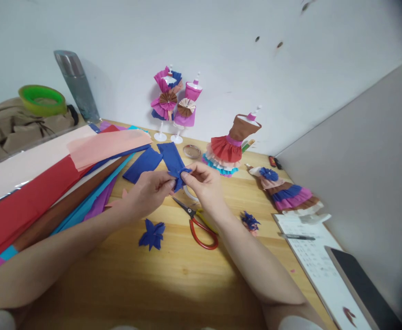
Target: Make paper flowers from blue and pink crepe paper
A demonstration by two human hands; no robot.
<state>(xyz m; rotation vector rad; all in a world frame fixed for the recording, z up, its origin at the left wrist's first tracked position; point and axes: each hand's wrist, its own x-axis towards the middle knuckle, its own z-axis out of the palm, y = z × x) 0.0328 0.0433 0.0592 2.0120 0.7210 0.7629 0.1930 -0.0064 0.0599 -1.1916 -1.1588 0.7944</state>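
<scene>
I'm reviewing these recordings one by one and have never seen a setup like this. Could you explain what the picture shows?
There is no machine here: one person is working bare-handed. The single picture comes from a camera worn on the head, looking forward and down. The left hand and right hand together pinch a blue crinkled piece above the wooden table. Nearby on the table lie red-handled scissors and a blue flower-like shape. A stack of coloured sheets spreads across the picture's left side, and three small dressed mannequins stand toward the wall.
</scene>
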